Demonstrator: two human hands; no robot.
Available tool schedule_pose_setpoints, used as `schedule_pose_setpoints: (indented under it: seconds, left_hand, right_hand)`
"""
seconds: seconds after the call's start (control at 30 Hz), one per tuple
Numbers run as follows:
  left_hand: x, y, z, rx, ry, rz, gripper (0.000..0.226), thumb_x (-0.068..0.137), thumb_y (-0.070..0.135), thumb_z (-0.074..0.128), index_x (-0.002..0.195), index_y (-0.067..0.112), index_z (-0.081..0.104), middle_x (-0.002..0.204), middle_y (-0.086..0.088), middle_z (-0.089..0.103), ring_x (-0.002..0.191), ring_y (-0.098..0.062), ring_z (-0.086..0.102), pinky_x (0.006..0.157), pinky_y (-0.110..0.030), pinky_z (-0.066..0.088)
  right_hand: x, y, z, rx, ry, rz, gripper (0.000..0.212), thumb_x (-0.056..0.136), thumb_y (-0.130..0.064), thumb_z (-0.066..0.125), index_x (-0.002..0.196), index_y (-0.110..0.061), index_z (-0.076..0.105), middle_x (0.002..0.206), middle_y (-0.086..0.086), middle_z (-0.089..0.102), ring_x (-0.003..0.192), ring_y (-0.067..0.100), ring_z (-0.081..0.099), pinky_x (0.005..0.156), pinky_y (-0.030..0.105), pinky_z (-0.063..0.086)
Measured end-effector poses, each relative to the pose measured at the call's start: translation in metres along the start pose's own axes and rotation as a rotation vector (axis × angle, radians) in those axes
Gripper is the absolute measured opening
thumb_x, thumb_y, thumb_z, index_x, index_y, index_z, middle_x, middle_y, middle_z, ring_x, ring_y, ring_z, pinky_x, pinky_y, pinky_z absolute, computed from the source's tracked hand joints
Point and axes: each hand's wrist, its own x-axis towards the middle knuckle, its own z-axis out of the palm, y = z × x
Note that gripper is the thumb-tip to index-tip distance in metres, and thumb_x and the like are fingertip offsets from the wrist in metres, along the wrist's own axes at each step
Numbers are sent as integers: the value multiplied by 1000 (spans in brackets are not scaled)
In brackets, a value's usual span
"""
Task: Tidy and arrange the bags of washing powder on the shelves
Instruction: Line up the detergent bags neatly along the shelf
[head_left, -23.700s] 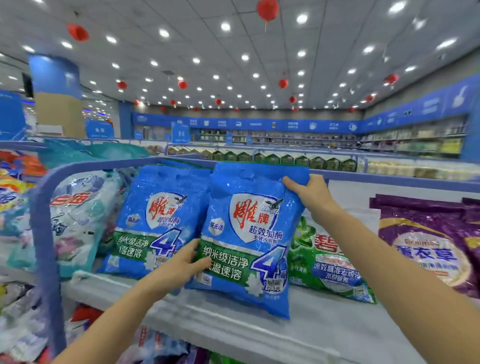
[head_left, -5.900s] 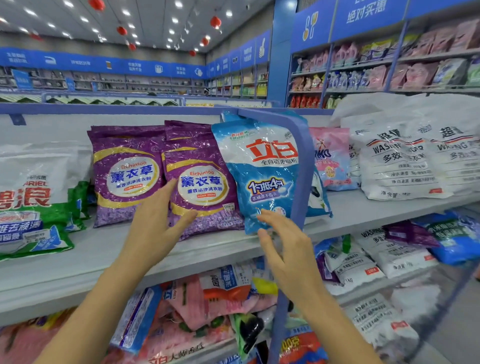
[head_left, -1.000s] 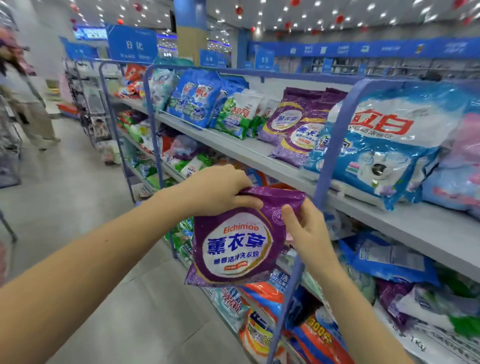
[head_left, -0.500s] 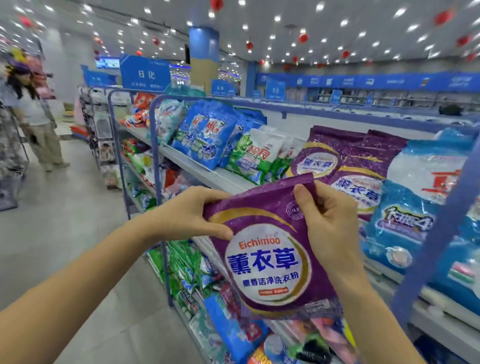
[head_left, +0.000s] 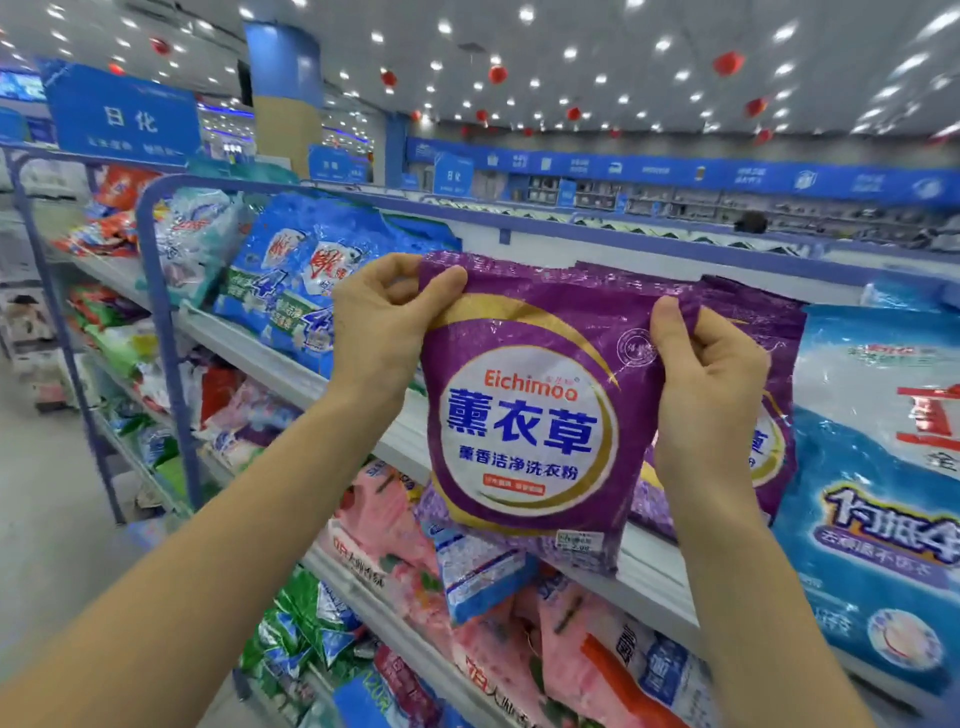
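Observation:
I hold a purple Eichimoo bag of washing powder (head_left: 524, 415) upright in front of the top shelf (head_left: 291, 366). My left hand (head_left: 384, 322) pinches its top left corner, and my right hand (head_left: 701, 384) grips its top right edge. The bag's bottom hangs at the shelf's front lip. Behind it stand more purple bags (head_left: 769, 364) on the shelf. Blue bags (head_left: 301, 280) lean on the shelf to the left, and a large light-blue bag (head_left: 883, 467) stands to the right.
A blue metal upright (head_left: 161, 332) divides the shelf bays at the left. Lower shelves hold jumbled pink bags (head_left: 395, 525), green bags (head_left: 296, 629) and white ones. The grey aisle floor (head_left: 47, 519) runs along the left. A blue pillar (head_left: 285, 98) rises behind.
Both hands have raised the purple bag from below shelf height up to the top shelf, in front of the other purple bags. My view has swung to face the shelf.

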Motion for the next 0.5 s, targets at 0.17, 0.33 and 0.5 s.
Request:
schedule_pose_setpoints:
  seconds: [0.17,0.33,0.5]
  left_hand:
    - [38,-36,24,-293,-87,-314,29,90,44,55,83,18,66,74,1,73,69,-16,70,66,-32,57]
    - [15,-99,14,-433,-439,-550,66,69,63,42,118,22,58,125,-9,62,119,-28,56,105,-51,40]
    - [9,-124,31,-513,-695,-708,63,69,62,37,117,28,58,120,-2,66,106,-17,65,90,-36,54]
  right_hand:
    - [35,-2,34,-106,113,-85,46,96,-25,52,64,9,44,56,11,35,54,22,27,49,42,25]
    - [62,5,52,-235,205,-84,41,95,-22,53,60,-3,43,54,6,31,54,18,25,55,35,24]
    - [79,8,62,-269,343,-105,47,94,-23,53,58,3,41,59,11,36,59,22,29,57,34,29]
